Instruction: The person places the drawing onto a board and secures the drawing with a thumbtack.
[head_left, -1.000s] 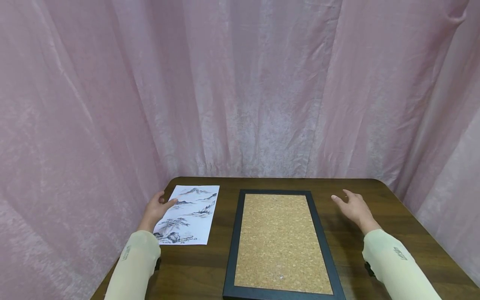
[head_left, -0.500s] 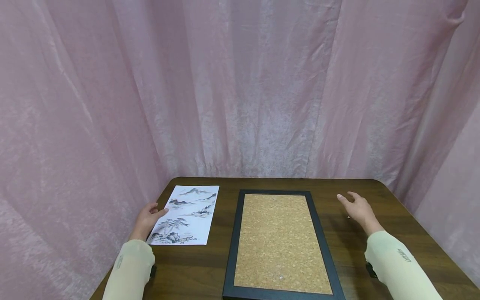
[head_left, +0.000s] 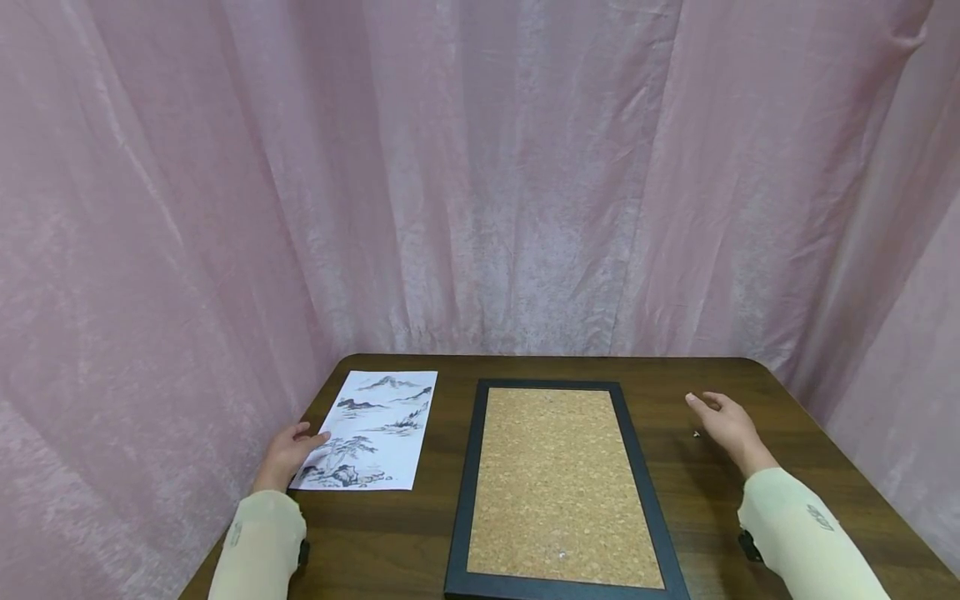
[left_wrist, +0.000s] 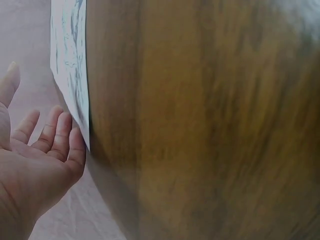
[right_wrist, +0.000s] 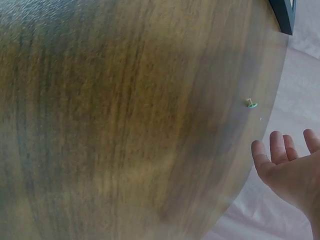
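Observation:
A sheet of paper with an ink landscape print (head_left: 382,425) lies on the left of the table. My left hand (head_left: 288,454) is at its lower left edge, the thumb overlapping the paper in the head view. In the left wrist view the fingers (left_wrist: 60,132) are loosely bent beside the paper's corner (left_wrist: 75,65). My right hand (head_left: 731,427) hovers over the table's right side with relaxed fingers and nothing in them. Just left of it lies a small thumbtack (head_left: 696,434), its pin pointing up in the right wrist view. Between the hands lies a black-framed cork board (head_left: 562,483).
The dark wooden table (head_left: 405,542) has rounded far corners. Pink curtains (head_left: 525,208) hang close behind it and along both sides. A small shiny spot (head_left: 562,554) shows near the cork's front edge.
My left hand has slid toward me and left along the paper's edge. My right hand has drifted right and toward me, bringing the thumbtack into view. Paper and board stay put.

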